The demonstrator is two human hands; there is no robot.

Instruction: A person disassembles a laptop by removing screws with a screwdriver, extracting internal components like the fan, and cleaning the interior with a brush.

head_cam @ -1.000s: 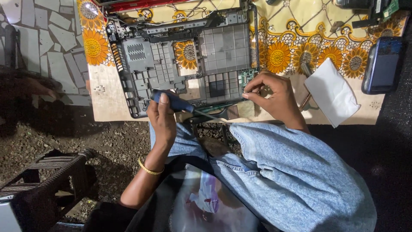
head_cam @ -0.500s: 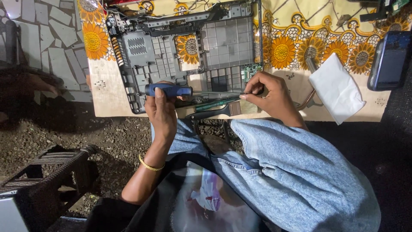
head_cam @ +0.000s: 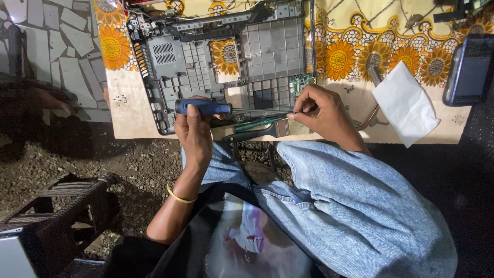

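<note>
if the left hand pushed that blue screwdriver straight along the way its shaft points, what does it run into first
Probably the right hand. The left hand holds the blue-handled screwdriver level, its shaft running rightward to the right hand's fingertips, which pinch near the tip. Depth is hard to judge.

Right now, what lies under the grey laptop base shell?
Under the laptop base shell, a sunflower-print cloth shows through its cut-outs and around it. What lies beneath the solid panels is covered. The left hand holds a blue-handled screwdriver.

The screwdriver tip is hidden behind the right hand, and the picture's top edge cuts off the laptop chassis.
</note>
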